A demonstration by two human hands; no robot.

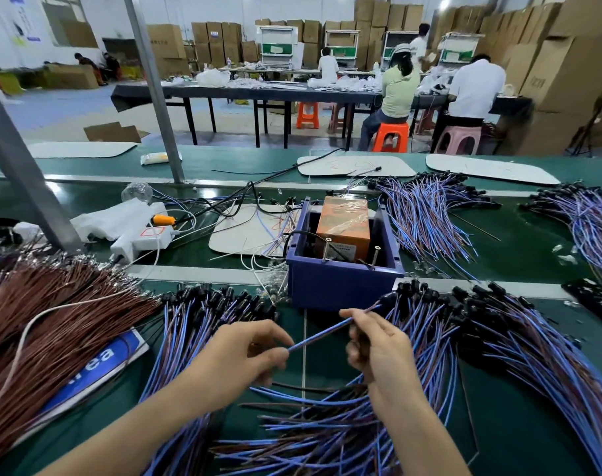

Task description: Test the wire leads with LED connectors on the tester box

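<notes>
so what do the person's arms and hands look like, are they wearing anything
Both hands are bare: no gloves, rings or bands show on the left hand or the right hand. The left forearm and right forearm are uncovered down to the picture's bottom edge, with no sleeve, watch or marking in view.

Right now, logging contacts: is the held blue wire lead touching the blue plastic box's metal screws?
Apart. Head view: lead ends below screws, box wall between.
</notes>
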